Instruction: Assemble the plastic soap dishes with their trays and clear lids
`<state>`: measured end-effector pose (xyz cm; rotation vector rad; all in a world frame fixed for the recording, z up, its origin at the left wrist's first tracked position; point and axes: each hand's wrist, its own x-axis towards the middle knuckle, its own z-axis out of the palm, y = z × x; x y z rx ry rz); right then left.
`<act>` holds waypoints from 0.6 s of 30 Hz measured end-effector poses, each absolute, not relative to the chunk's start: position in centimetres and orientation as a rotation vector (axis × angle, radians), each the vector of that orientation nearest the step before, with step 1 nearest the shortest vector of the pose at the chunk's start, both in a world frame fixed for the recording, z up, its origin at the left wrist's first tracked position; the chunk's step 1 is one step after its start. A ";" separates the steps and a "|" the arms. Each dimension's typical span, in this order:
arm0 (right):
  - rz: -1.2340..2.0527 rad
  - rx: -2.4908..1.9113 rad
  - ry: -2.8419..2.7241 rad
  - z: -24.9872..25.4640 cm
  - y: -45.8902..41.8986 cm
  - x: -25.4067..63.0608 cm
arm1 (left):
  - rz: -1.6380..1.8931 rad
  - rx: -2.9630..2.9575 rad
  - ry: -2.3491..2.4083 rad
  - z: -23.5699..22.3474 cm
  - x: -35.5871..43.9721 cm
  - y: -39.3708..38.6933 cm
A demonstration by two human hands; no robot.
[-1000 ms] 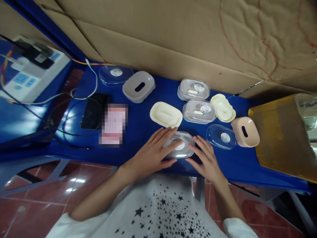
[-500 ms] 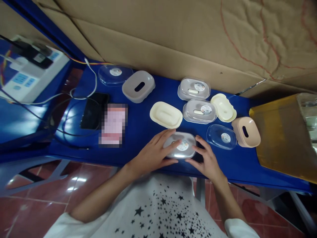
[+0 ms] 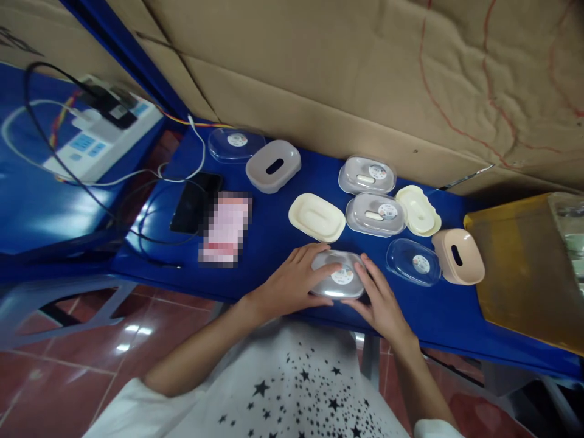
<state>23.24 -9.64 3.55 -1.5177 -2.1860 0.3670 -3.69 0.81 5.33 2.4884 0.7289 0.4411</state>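
A lidded soap dish [image 3: 336, 289] with a clear cover and a round white label lies at the front of the blue table. My left hand [image 3: 294, 283] grips its left end, thumb across the lid and fingers along the far edge. At the other end, the fingers of my right hand [image 3: 382, 297] press against the right side. Just beyond stands a cream oval tray [image 3: 316, 217]. Two more lidded soap dishes, a far one [image 3: 356, 175] and a nearer one [image 3: 371, 216], sit behind, beside cream insert pieces [image 3: 417, 210].
To the right are a loose clear lid [image 3: 406, 258], a peach base [image 3: 460, 258] and a taped carton [image 3: 515, 261]. Farther left lie a grey base [image 3: 274, 176], another clear lid [image 3: 228, 146], a black phone [image 3: 191, 204], a blurred pink item [image 3: 225, 228], and a power strip [image 3: 100, 143] with cables.
The view has shifted, so the table's contents appear farther right and lower. Both hands stay around the lidded soap dish; my right fingers now lie closer along its end.
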 end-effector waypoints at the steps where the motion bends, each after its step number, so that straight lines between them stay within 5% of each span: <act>1: 0.369 -1.520 -2.172 3.6 -9.8 23.4 | 0.451 2.480 0.705 5.6 -4.0 1.1; 9: 0.069 -1.834 -1.792 3.7 -11.8 24.2 | 0.461 2.671 1.191 5.8 -6.7 3.7; 13: -0.099 -2.006 -1.653 3.7 -12.4 22.2 | 0.429 2.722 1.091 5.8 -7.9 0.5; 18: 0.067 -1.908 -1.598 4.3 -10.6 18.6 | 0.370 2.603 0.944 6.4 -10.2 -3.4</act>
